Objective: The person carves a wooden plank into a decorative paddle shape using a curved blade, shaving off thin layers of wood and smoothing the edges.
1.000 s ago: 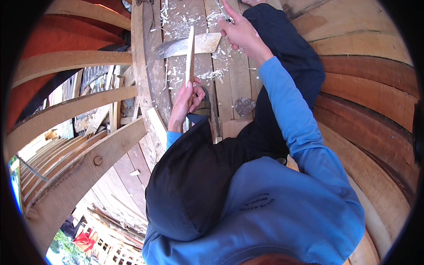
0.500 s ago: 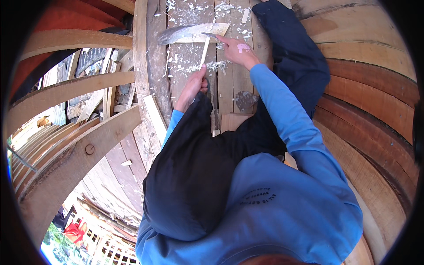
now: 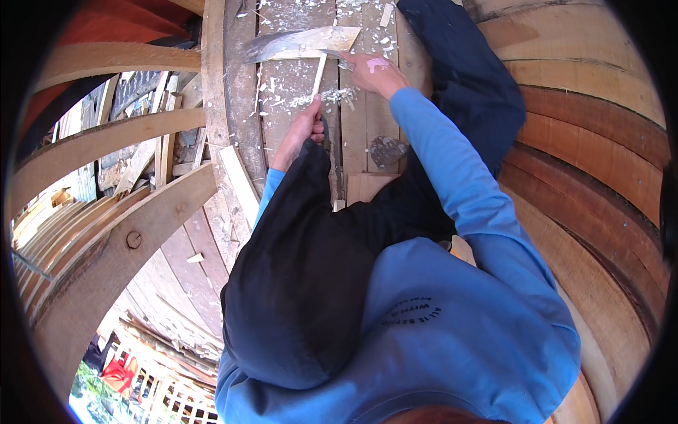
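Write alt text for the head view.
A person's left hand grips a pale wooden stick while the right hand holds a small knife to it. Beneath lie a curved flat piece and wood shavings on a plank floor.

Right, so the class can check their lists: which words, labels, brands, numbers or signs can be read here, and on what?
Blue shirt: small dark lettering in a curved block on the front; its wording is not copied here.
Stick, knife, floor planks: none that I can make out.

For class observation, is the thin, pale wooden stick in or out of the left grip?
In: the left grip wraps around one end of the stick.
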The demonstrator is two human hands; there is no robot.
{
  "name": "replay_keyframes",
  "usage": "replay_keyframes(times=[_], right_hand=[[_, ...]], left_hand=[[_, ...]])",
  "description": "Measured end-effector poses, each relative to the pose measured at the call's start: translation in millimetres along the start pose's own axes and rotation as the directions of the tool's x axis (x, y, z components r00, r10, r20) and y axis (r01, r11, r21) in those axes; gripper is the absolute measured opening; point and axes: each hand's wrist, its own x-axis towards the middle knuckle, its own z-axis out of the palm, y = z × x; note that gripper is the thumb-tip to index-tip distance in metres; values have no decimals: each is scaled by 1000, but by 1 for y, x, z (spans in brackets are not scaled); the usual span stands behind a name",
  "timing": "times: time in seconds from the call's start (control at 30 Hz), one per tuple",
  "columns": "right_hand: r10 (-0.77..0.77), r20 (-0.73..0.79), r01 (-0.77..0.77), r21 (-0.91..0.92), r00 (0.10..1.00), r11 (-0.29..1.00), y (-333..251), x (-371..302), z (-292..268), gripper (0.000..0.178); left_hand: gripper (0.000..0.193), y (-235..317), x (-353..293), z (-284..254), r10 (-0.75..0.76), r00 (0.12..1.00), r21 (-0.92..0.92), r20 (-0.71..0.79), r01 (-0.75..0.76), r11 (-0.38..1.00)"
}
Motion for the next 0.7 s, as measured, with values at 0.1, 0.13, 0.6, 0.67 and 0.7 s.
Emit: replay_keyframes(times=[0.1, 0.13, 0.6, 0.67, 0.7], right_hand=[[50, 5, -50, 22, 999, 999, -3, -3, -1, 50], [79, 3, -79, 41, 997, 996, -4, -4, -1, 48], [129, -110, -136, -60, 986, 989, -14, 1, 12, 46], [117, -130, -125, -59, 985, 990, -10, 10, 12, 46], [98, -143, -107, -60, 985, 992, -5, 13, 11, 46]], left_hand=[[51, -2, 3, 0, -3, 1000, 1, -2, 3, 1000], [51, -1, 1, 2, -6, 1000, 2, -5, 6, 1000], [50, -1, 5, -2, -51, 998, -16, 45, 52, 999], [50, -2, 5, -2, -45, 999, -33, 22, 46, 998], [50, -2, 5, -2, -42, 999, -42, 10, 43, 998]])
